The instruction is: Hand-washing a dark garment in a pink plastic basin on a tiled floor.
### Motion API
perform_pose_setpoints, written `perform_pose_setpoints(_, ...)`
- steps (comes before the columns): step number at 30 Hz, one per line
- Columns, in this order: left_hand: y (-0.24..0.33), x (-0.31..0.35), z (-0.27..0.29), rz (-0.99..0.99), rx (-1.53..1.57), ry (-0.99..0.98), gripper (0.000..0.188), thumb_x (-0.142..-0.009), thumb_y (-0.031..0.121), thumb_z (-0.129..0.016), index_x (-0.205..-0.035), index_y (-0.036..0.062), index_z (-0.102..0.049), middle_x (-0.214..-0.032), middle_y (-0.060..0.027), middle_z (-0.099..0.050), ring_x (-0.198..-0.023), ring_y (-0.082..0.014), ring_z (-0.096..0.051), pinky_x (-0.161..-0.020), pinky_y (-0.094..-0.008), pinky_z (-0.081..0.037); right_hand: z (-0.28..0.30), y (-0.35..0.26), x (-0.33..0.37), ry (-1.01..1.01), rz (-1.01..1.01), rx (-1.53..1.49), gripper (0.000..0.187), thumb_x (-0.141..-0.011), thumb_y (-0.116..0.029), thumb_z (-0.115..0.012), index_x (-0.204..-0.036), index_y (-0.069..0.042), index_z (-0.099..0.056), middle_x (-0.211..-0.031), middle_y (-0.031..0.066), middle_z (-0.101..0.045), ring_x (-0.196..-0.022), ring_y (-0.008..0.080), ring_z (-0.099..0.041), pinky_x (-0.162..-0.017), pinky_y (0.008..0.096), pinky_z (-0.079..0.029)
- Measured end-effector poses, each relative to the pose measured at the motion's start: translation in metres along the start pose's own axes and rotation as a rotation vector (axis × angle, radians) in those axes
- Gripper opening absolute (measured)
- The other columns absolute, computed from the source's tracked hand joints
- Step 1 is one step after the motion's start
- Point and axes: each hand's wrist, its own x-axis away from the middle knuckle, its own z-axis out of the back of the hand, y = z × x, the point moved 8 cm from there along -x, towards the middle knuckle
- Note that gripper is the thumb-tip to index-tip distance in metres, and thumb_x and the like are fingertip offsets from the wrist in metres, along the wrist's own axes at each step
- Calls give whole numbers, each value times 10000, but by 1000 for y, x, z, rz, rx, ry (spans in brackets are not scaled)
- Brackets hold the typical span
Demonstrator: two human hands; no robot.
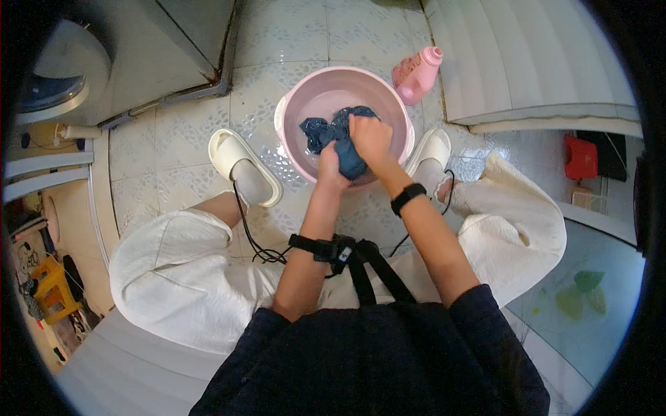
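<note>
Between my feet a round pink basin (300,97) stands on the tiled floor. Wet dark blue cloth (351,161), perhaps a garment, is bunched up inside it. My left hand (332,165) grips the cloth near the basin's front side, thumb pointing up. Just to the right and a little farther away, my right hand (372,140) is closed in a fist over the same cloth. One lump of the cloth sticks out to the left, and another part lies behind my right hand. My fingertips are mostly hidden by the cloth and the hands.
A pink bottle (417,76) without a visible cap stands right behind the basin. White slippers (244,165) on my feet flank the basin. Black cables (262,251) trail near my left leg. A white ribbed panel (527,62) rises at the far right, a front-loading machine (66,69) at the far left.
</note>
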Motion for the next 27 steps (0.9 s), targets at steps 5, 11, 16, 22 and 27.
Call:
perform_pose_setpoints(5,30,-18,54,-48,82,-362,316,-875,283,-385,-995,56,-570,-899,-99,-621,-847,-271,-607,-819,-433,-474,27,-83,59,193,263,-241,248,-797,-171,-589,-566,-136,-505,-498,71,-550,-375,224,-518,-387,350,-422)
perform_pose_setpoints(11,-2,-7,20,106,-97,20,375,-900,311,-354,-1084,44,-542,-1041,-140,-603,-944,-307,-593,-884,-486,-444,-24,31,14,-96,-297,-132,395,-893,-306,-438,-679,-74,-675,-666,176,-632,-605,324,-640,-551,434,-510)
perform_pose_setpoints(16,18,6,-4,46,-89,-117,327,-891,239,-406,-1118,25,-503,-1094,-149,-570,-1005,-306,-567,-920,-497,-420,-32,101,18,-58,-708,-564,454,-860,-364,-443,-819,37,-651,-828,274,-608,-818,438,-593,-742,463,-459)
perform_pose_setpoints(22,14,11,26,227,-242,229,481,-875,236,-472,-1291,36,-335,-1279,-164,-405,-1140,-368,-457,-950,-603,-342,-20,86,9,-38,-808,-1602,330,-867,-305,-549,-841,9,-648,-749,41,-612,-672,145,-536,-616,321,-435)
perform_pose_setpoints(27,17,20,-6,264,-64,-124,563,-831,485,-524,-1174,39,-511,-1114,-158,-571,-1083,-324,-518,-912,-478,-417,-5,-7,38,-1145,-126,-1399,281,-847,-294,-596,-894,-26,-667,-791,28,-634,-719,86,-570,-604,211,-443)
